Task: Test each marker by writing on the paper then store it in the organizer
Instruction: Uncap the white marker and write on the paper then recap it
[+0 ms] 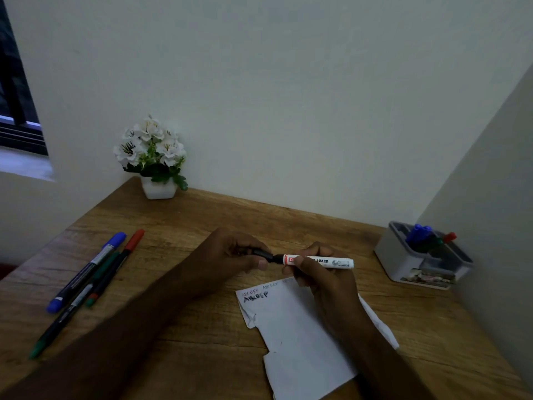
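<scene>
My right hand grips the white barrel of a whiteboard marker, held level above the paper. My left hand pinches its black cap at the marker's left end; whether the cap is seated on the tip I cannot tell. The white paper lies on the desk below my right hand, with lines of letters written along its top edge. A grey organizer stands at the right against the wall and holds blue, green and red markers.
Several pens lie in a loose bunch on the left of the wooden desk: a blue one, a red-capped one and green ones. A white pot of white flowers stands at the back left. Walls close the back and right.
</scene>
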Motion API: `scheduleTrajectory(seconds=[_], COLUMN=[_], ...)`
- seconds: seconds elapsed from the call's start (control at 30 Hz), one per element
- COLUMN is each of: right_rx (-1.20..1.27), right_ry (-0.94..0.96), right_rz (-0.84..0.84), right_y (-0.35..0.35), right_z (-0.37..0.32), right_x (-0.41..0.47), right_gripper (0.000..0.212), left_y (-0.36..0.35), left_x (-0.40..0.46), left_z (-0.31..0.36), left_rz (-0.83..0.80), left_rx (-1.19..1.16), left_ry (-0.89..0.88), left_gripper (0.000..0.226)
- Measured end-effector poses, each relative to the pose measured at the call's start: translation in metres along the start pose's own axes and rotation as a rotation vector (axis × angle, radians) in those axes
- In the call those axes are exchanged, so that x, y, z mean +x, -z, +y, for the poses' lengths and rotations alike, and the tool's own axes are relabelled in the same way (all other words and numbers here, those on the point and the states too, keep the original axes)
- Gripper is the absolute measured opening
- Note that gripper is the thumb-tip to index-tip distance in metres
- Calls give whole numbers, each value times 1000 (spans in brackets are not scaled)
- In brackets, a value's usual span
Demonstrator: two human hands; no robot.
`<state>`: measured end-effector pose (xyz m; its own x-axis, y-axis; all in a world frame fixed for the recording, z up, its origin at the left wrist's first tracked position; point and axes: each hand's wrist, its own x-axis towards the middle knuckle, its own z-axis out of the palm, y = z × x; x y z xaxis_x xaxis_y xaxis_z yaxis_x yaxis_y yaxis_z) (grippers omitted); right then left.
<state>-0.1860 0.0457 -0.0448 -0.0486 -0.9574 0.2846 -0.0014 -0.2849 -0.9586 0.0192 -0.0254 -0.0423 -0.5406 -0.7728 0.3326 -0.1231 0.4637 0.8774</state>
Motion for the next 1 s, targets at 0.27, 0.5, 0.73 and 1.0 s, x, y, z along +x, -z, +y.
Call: scheduleTrajectory(seconds=[0.27,0.5,0.73,1.0], right_rx=[159,106,168,183], right_ry=[-4,-23,-104,-64], right_rz=[-55,-66,-113,-144], right_y=[0,-1,1,-1], right_z=[-3,0,-4,-5], right_x=[1,1,2,3], right_gripper=[12,10,12,18], left_y=[-2,-2,-3,-7], left_x=[2,1,0,-3], left_z=[0,-1,-3,0], left_rz=[15,1,14,51], left_rx=[-117,-92,-67,-22], left_ry=[-2,-21,-87,-139], left_gripper=[13,13,12,15])
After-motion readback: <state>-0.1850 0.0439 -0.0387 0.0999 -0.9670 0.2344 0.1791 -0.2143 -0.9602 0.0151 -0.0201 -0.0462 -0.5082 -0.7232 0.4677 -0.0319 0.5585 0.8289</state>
